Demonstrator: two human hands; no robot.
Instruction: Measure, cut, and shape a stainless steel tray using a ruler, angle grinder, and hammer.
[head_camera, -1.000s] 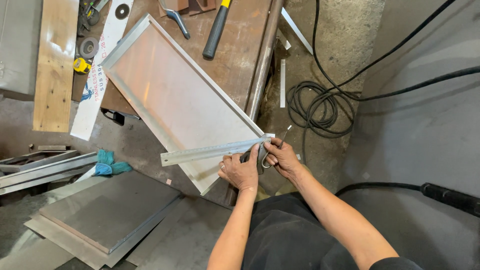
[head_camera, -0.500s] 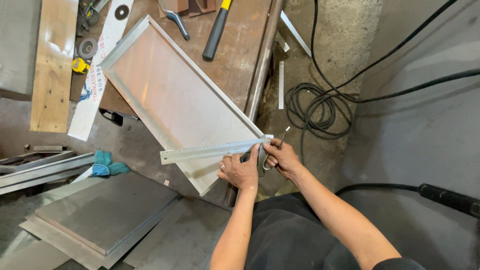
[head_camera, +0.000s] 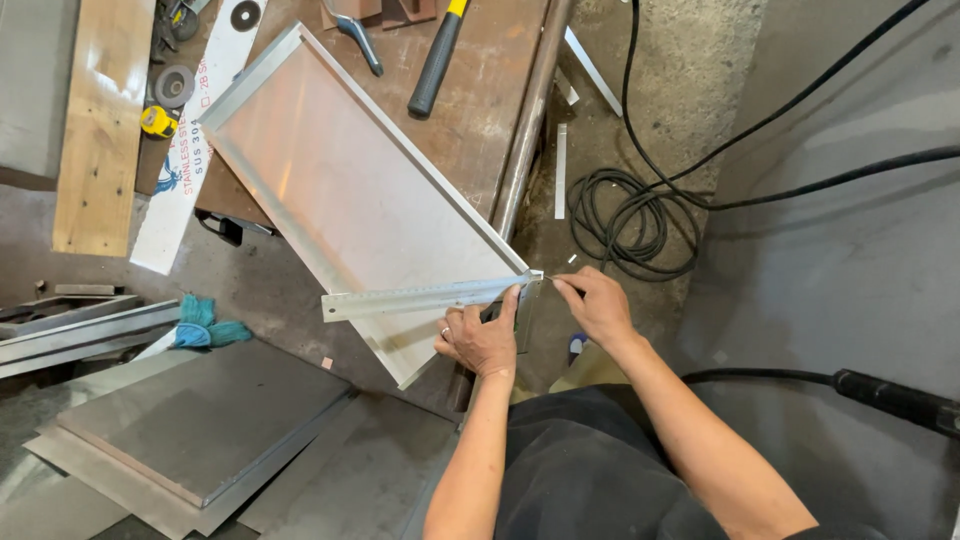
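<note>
Rusty workbench (head_camera: 480, 90), concrete floor (head_camera: 800, 250), coiled cable (head_camera: 620, 215)

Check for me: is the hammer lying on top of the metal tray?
No, the hammer lies on the brown table beside the metal tray, apart from its rim.

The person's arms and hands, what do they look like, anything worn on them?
Both forearms are bare, with no sleeves in view and no gloves. The left hand wears a thin ring on one finger. The right hand shows no ring or watch. Dark clothing covers the body below the arms.
</note>
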